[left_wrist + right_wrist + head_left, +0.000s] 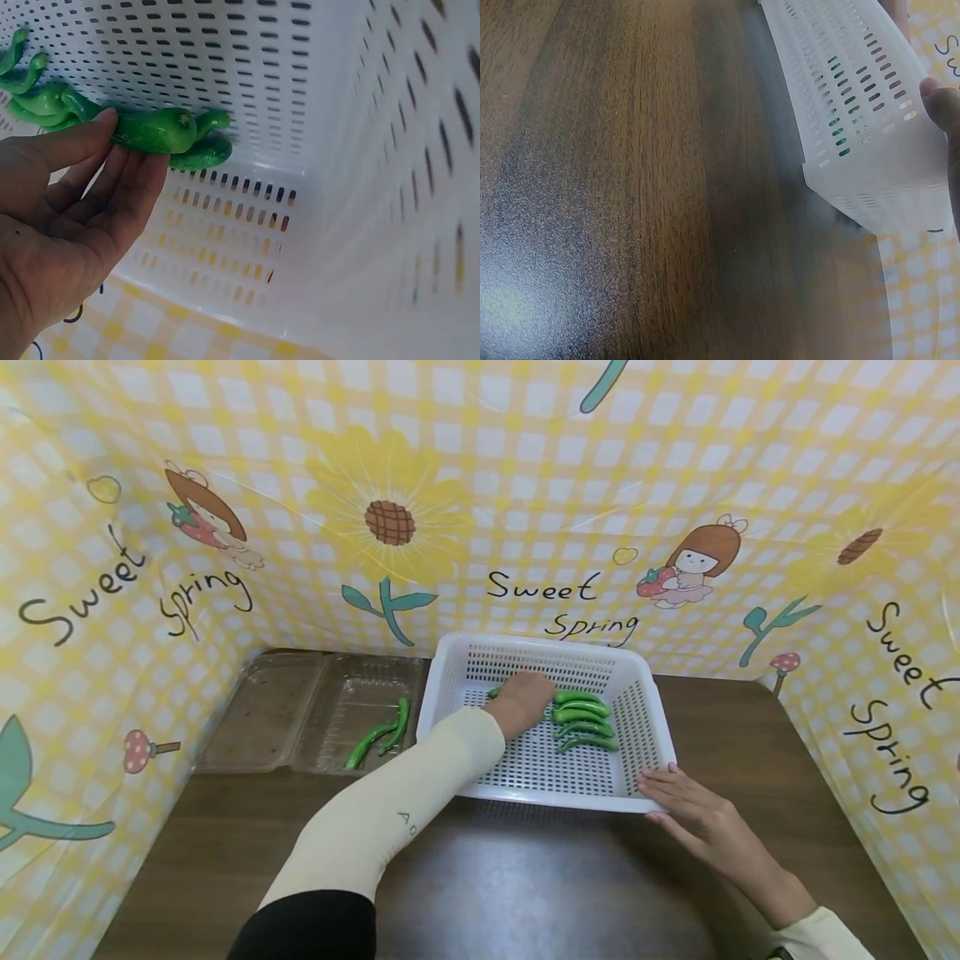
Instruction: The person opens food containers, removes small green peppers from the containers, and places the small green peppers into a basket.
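Observation:
A white perforated basket (525, 795) stands at the back of the table. My left hand (528, 700) reaches down into it and pinches a fat green chili pepper (154, 130) between thumb and fingers, as the left wrist view shows. More green chili peppers (583, 716) lie side by side in the basket, to the right of that hand. At the basket's near right corner, my right hand (712, 831) holds the rim, fingers over the top and thumb (939, 105) against the outer wall.
Left of the basket lies an opened clear plastic clamshell box (311, 714), with a few thin green chili peppers (369, 745) in its right half. A yellow checked cloth (517, 510) rises behind and at both sides of the brown wooden table (525, 885).

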Action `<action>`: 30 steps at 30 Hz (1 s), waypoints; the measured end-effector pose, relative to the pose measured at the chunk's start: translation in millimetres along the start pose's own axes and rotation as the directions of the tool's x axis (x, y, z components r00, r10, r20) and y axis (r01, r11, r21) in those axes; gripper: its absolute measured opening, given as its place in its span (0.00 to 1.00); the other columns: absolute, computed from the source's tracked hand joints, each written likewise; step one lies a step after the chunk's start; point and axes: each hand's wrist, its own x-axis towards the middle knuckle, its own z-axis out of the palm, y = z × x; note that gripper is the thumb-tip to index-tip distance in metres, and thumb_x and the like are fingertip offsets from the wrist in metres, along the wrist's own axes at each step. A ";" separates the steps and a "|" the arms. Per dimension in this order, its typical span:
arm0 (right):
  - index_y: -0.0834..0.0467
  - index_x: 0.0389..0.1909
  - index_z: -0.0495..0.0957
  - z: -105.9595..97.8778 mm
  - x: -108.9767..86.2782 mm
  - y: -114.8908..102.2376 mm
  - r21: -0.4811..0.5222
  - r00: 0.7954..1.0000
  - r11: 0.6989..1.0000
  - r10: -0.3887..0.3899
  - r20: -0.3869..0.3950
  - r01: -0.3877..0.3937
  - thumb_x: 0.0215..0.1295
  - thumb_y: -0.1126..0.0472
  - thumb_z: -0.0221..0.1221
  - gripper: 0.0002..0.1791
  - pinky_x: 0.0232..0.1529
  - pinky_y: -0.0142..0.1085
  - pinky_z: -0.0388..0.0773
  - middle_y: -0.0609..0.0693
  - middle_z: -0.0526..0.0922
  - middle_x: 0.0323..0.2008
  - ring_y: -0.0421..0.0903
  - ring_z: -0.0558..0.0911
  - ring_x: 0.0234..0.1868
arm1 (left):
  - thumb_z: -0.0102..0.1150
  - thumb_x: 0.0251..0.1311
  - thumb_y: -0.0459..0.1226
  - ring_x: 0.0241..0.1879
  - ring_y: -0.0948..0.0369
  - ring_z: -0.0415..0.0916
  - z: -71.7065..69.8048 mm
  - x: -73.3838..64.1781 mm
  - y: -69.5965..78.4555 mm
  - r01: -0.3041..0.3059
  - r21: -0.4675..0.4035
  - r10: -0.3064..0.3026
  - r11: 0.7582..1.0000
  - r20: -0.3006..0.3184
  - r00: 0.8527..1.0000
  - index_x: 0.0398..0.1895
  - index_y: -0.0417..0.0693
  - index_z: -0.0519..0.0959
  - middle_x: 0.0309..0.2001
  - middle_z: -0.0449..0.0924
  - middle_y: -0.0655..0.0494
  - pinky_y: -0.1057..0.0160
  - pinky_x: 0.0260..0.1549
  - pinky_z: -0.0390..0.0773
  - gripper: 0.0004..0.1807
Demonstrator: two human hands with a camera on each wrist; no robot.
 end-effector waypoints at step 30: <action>0.62 0.57 0.84 -2.6 1.5 -3.9 -0.005 0.999 1.000 0.022 0.024 -0.022 0.73 0.48 0.58 0.24 0.77 0.36 0.61 0.59 0.86 0.57 0.43 0.78 0.67 | 0.57 0.65 0.25 0.44 0.57 0.81 -25.5 -22.1 -16.5 0.008 -0.115 -0.019 0.993 -0.098 0.995 0.45 0.48 0.83 0.43 0.84 0.53 0.59 0.47 0.84 0.12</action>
